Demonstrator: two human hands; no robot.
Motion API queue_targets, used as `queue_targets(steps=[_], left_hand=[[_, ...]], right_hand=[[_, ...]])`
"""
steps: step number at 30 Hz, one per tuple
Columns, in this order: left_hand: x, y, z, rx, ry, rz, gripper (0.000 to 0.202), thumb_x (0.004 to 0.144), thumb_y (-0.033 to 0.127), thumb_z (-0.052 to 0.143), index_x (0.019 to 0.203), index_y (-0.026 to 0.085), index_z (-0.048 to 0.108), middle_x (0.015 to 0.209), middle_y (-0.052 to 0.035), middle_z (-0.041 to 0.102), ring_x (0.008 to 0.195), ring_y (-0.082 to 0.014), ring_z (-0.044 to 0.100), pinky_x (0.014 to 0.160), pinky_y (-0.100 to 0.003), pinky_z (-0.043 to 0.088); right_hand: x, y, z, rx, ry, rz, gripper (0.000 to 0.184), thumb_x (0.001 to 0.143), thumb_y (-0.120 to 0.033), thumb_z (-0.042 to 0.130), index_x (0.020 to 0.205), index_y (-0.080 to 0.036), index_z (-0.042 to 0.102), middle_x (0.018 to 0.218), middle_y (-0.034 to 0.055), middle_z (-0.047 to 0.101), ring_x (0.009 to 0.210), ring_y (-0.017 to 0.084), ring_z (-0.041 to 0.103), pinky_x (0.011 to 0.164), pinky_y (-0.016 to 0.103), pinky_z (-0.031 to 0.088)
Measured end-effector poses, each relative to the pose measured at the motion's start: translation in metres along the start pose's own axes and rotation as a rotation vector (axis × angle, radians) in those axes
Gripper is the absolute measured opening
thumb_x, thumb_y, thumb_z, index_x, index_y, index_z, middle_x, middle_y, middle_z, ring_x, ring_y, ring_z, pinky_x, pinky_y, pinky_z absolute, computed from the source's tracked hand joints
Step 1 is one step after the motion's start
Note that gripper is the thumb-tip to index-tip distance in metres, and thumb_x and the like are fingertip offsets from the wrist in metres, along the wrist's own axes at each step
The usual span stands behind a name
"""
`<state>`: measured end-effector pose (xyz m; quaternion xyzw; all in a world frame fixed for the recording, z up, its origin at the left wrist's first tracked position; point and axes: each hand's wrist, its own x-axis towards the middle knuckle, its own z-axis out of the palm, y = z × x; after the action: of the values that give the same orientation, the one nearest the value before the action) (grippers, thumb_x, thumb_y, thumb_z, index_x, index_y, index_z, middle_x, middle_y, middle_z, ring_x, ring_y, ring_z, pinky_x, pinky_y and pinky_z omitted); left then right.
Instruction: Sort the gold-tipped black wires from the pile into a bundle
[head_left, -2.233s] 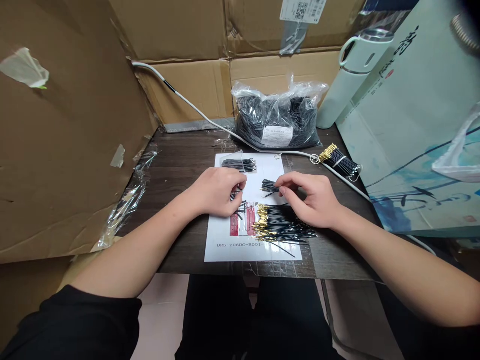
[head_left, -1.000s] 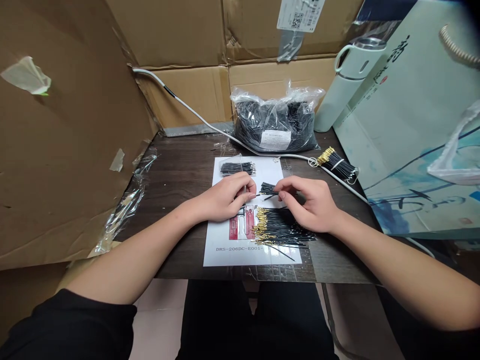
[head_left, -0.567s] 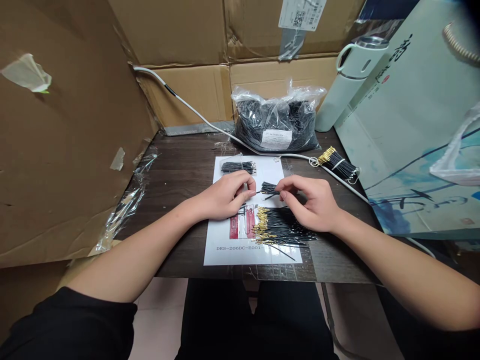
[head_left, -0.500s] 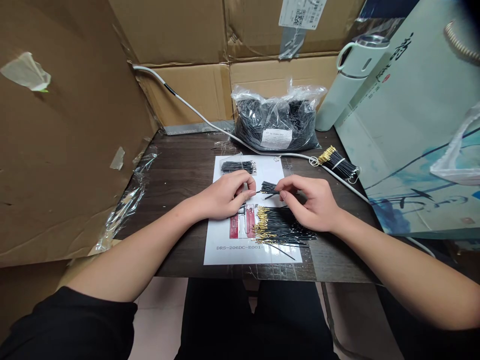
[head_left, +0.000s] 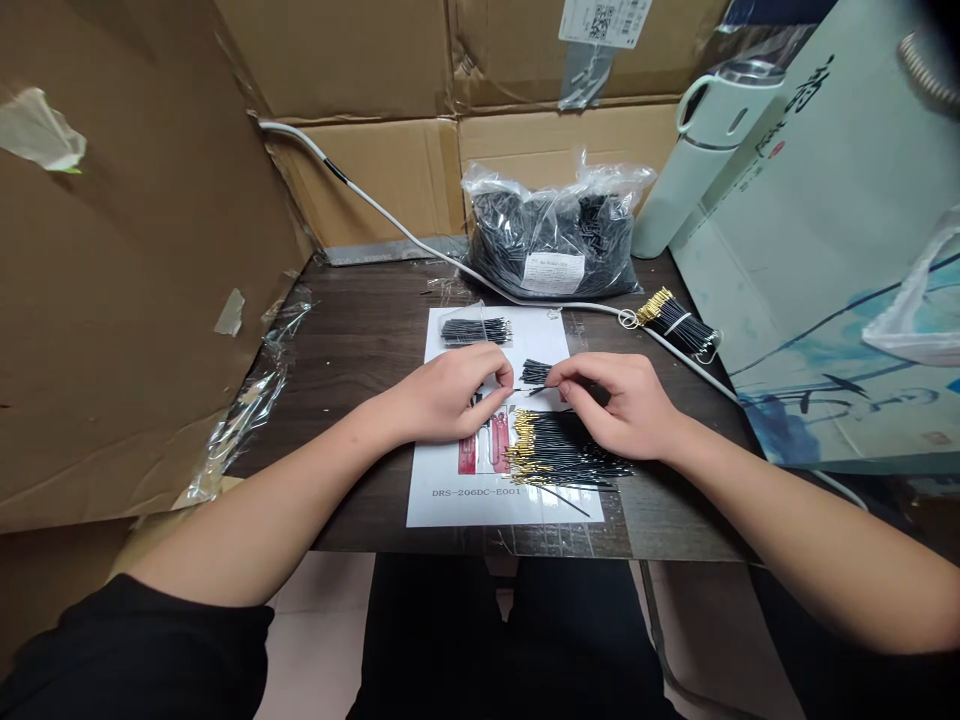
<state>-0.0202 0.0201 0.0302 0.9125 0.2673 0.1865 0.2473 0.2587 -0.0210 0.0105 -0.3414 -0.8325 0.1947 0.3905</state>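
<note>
My left hand [head_left: 448, 396] and my right hand [head_left: 619, 402] rest on a white instruction sheet [head_left: 457, 480] taped to a dark wooden table [head_left: 360, 340]. Both pinch the ends of one thin black wire [head_left: 529, 390] held between them. Just behind it lies a small cluster of short black sleeves [head_left: 534, 371]. A loose pile of black wires with gold terminals [head_left: 559, 455] lies under my right palm. Another small bundle of black pieces [head_left: 475, 329] sits at the sheet's top.
A clear bag of black parts [head_left: 551, 240] stands at the back. A banded bundle of gold-tipped wires [head_left: 679, 323] lies beside a white cable [head_left: 390, 220]. A pale flask [head_left: 697, 150] and paper bag [head_left: 840, 250] crowd the right; cardboard [head_left: 135, 280] walls the left.
My left hand has moved right from the small black pieces on the sheet toward my right hand. My fingertips have closed on a single wire between them.
</note>
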Motion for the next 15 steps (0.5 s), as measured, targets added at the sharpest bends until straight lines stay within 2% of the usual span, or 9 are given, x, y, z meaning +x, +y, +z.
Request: queue_targets(steps=[4, 8, 15], left_hand=[[0.0000, 0.0020, 0.0025, 0.068, 0.027, 0.056, 0.009, 0.105, 0.022, 0.056, 0.104, 0.017, 0.063, 0.099, -0.0082, 0.068, 0.091, -0.0208, 0.061, 0.086, -0.036, 0.051], [-0.0007, 0.0044, 0.0053, 0.100, 0.067, 0.094, 0.010, 0.106, 0.021, 0.057, 0.103, 0.017, 0.065, 0.093, -0.0064, 0.069, 0.083, -0.0185, 0.061, 0.081, -0.035, 0.050], [-0.0013, 0.0049, 0.0091, -0.024, 0.175, 0.069, 0.007, 0.102, 0.019, 0.065, 0.101, 0.017, 0.072, 0.086, -0.0015, 0.072, 0.070, -0.0117, 0.058, 0.070, -0.029, 0.048]], right_hand=[[-0.0002, -0.0004, 0.0005, -0.002, -0.015, 0.004, 0.015, 0.102, -0.014, 0.061, 0.105, -0.020, 0.074, 0.094, 0.0027, 0.080, 0.076, 0.018, 0.073, 0.074, 0.034, 0.056], [-0.0016, -0.0007, 0.0016, 0.006, -0.035, 0.020, 0.016, 0.103, -0.015, 0.061, 0.107, -0.021, 0.074, 0.094, 0.0025, 0.079, 0.077, 0.018, 0.073, 0.075, 0.034, 0.057], [-0.0013, -0.0013, 0.0007, 0.014, -0.010, 0.028, 0.016, 0.102, -0.014, 0.061, 0.108, -0.021, 0.074, 0.092, 0.0014, 0.078, 0.078, 0.017, 0.073, 0.076, 0.034, 0.057]])
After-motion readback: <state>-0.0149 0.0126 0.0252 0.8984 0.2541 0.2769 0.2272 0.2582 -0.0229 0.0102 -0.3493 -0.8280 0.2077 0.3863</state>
